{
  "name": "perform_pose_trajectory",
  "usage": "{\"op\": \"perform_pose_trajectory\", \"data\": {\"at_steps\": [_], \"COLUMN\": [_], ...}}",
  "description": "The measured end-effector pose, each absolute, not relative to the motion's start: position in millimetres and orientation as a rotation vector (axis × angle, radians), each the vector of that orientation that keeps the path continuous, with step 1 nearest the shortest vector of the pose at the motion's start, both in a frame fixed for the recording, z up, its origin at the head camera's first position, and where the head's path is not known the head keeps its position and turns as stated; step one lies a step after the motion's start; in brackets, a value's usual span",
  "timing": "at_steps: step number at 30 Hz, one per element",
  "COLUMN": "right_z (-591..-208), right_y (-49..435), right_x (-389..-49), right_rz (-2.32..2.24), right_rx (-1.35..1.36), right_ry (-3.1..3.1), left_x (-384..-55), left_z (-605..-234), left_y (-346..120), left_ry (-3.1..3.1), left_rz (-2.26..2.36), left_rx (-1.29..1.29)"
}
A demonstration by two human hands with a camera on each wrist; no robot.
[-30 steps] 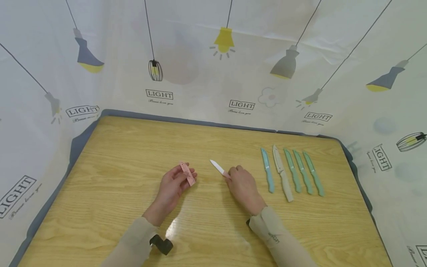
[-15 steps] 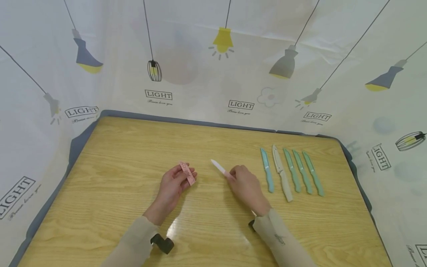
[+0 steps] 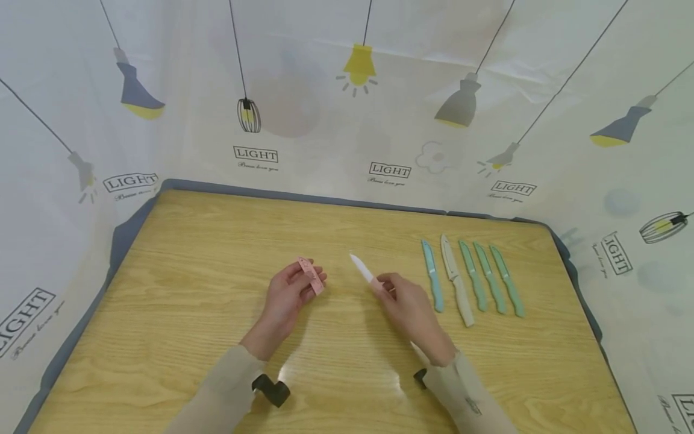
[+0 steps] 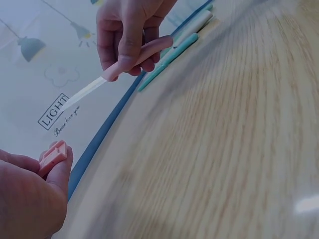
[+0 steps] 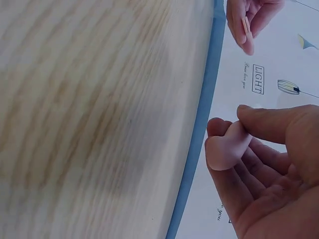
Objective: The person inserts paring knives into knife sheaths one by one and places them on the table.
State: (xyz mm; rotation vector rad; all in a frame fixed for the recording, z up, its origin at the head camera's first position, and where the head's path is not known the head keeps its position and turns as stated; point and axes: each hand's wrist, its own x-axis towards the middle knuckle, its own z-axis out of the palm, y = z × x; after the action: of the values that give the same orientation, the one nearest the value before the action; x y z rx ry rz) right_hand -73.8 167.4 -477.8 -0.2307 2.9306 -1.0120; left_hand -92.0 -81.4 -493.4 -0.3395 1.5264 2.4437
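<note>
In the head view my left hand (image 3: 284, 301) holds a pink knife sheath (image 3: 311, 276) between thumb and fingers, its far end angled to the left. A short gap to the right, my right hand (image 3: 411, 307) pinches a paring knife (image 3: 361, 267) by its pink handle. The bare white blade points away from me and leftward, toward the sheath side. Seen from the left wrist, the pink handle (image 4: 160, 45) runs through the right fingers, and the sheath's end (image 4: 54, 158) faces the camera. The rounded handle butt (image 5: 224, 152) shows in the right wrist view.
Right of my hands, several sheathed knives lie side by side on the wooden table (image 3: 190, 253): a blue one (image 3: 432, 276), a larger cream one (image 3: 458, 283) and green ones (image 3: 490, 278). A white curtain printed with lamps (image 3: 320, 144) encloses the table's back and sides.
My left hand, with the sheath, has shifted slightly right and forward. The right hand has drawn a little to the right and turned, carrying the knife with it. The sheathed knives have stayed put.
</note>
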Motion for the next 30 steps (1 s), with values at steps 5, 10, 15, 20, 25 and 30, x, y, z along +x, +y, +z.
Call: {"op": "perform_pose_trajectory", "data": {"at_steps": [5,10,15,20,25,30], "right_z": [-473.9,-470.0,-469.1,-467.6,-467.8,-471.1], "right_y": [167.3,165.7,166.6,166.5,165.9,164.6], "right_x": [-66.3,-59.9,-54.0,-49.2,-44.3,-41.4], "right_rz": [-1.073,-1.15,-1.222,-1.25,-1.251,-1.251], "right_rx": [-0.255,-0.266,-0.298,-0.302,-0.285,-0.274], "right_ry": [2.879,2.809,2.776,2.725,2.686,2.675], "left_x": [-93.5,-94.8,-95.7,-97.1,-97.7,-97.7], "left_z": [-490.3,-485.5,-481.3,-480.1,-479.0,-478.2], "left_y": [-75.5,-70.7,-67.6,-64.6,-61.9,-59.5], "left_ry": [1.514,1.493,1.479,1.456,1.435,1.418], "left_rz": [2.458,2.466,2.469,2.494,2.518,2.534], "left_rx": [-0.341,-0.36,-0.367,-0.386,-0.4,-0.404]}}
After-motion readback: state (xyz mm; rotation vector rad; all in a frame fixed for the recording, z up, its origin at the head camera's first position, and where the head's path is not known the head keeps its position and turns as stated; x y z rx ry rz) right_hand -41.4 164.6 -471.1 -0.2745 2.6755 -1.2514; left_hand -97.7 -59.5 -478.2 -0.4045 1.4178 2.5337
